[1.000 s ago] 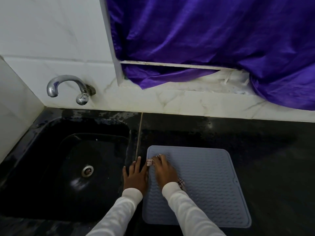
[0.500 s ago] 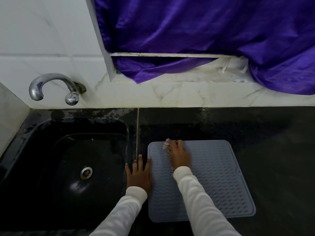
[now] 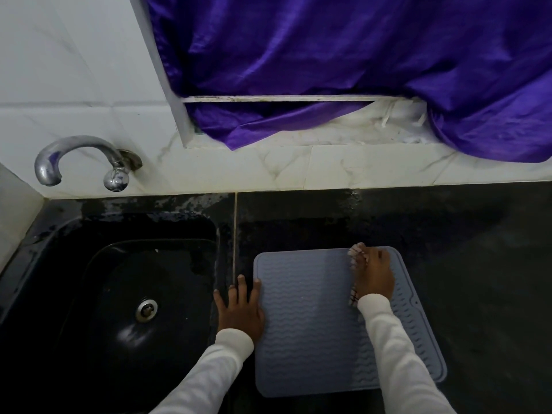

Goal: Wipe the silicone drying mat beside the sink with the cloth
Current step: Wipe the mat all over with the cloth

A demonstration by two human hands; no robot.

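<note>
A grey-blue silicone drying mat with a wavy ribbed surface lies on the black counter to the right of the sink. My right hand presses a checked cloth flat onto the mat near its far edge, right of centre; only the cloth's edges show beside the hand. My left hand lies flat with spread fingers on the counter at the mat's left edge, its thumb side touching the mat.
A black sink with a metal drain sits left of the mat. A chrome tap juts from the white tiled wall. Purple fabric hangs over the ledge behind. Black counter extends to the right.
My right hand has slid the cloth from the mat's far-left corner rightward along the far edge. The left hand has stayed at the mat's left edge.
</note>
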